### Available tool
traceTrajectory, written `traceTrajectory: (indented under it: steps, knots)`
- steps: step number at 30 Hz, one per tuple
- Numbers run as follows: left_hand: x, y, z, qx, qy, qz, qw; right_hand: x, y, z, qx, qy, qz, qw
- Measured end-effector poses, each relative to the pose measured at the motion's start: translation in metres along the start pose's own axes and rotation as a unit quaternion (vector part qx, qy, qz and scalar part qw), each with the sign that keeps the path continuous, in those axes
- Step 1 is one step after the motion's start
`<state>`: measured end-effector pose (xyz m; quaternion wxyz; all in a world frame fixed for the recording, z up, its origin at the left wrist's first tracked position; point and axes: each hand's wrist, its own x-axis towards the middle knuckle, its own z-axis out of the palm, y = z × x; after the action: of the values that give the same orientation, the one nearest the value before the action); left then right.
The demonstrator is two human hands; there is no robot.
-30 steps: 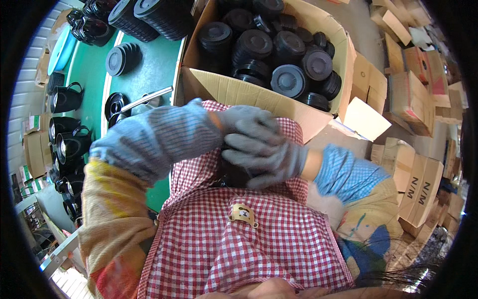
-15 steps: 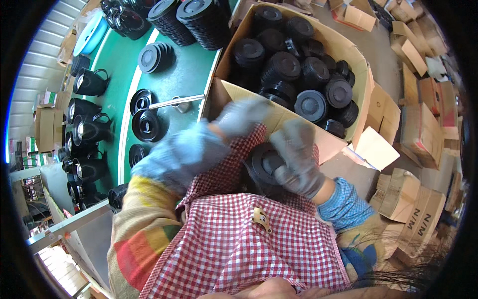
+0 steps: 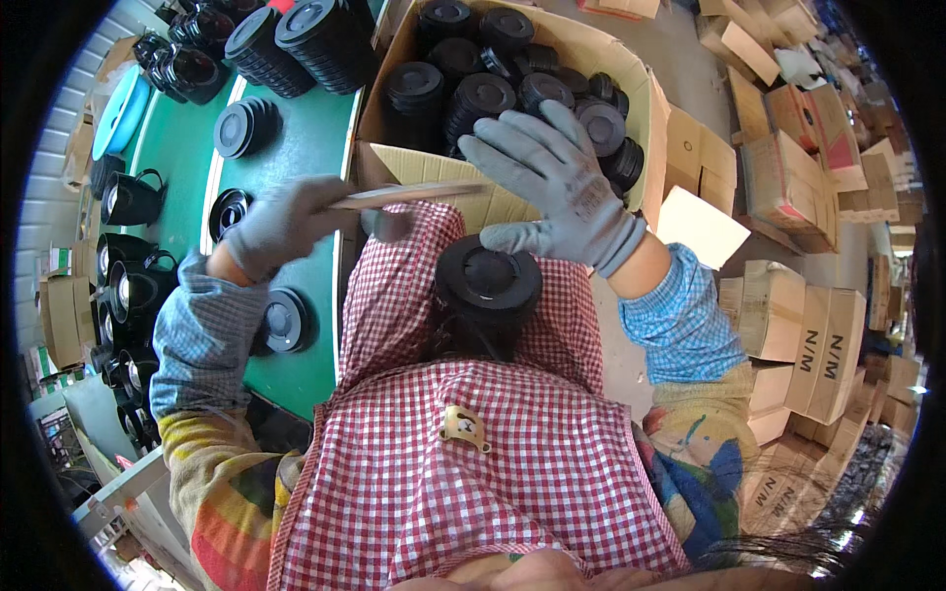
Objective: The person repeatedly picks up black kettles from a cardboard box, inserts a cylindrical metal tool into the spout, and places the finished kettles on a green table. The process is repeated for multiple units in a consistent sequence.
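My left hand (image 3: 291,227), in a grey glove, is closed round one end of a long, pale bar-shaped tool (image 3: 429,193) over the table's edge. Below the bar shows a blurred, rounded grey part; the tool's exact kind is unclear. My right hand (image 3: 567,192), also gloved, holds nothing, its fingers spread above my lap. Its thumb overlaps the far rim of a round black lid (image 3: 488,281); touch cannot be told. That lid lies on top of a dark body standing between my legs, mostly hidden, against the red checked apron (image 3: 473,473).
To the left, a green table (image 3: 197,177) carries black mugs (image 3: 133,202), a tilted lid stack (image 3: 241,128), tall lid stacks (image 3: 325,49) and a single lid (image 3: 284,320). Ahead, an open carton (image 3: 414,163) is full of black lids. Cardboard boxes (image 3: 788,177) crowd the right side.
My left hand has moved left, away from my lap and the carton, and now grips the bar-shaped tool that lay on the table. My right hand has lifted off the lid and spread its fingers.
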<state>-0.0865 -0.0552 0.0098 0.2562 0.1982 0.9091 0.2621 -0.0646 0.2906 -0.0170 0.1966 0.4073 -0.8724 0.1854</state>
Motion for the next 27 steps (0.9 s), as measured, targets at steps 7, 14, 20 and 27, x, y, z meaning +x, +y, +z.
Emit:
traceTrajectory:
  steps: [7,14,20,27]
  knots:
    - [0.027,0.073,0.052,0.018,-0.030,0.167,0.985,-0.044,0.009,-0.006,0.190,-0.220,0.106,0.951]
    - [0.056,0.046,0.073,-0.034,-0.109,0.170,0.979,-0.063,-0.006,0.008,0.228,-0.244,0.196,0.922]
    - [0.075,0.027,0.073,-0.083,-0.145,0.197,0.966,-0.051,-0.036,0.005,0.222,-0.281,0.279,0.891]
    - [0.037,0.072,0.068,0.040,-0.164,0.138,0.976,-0.052,0.005,0.012,0.296,-0.403,0.180,0.847]
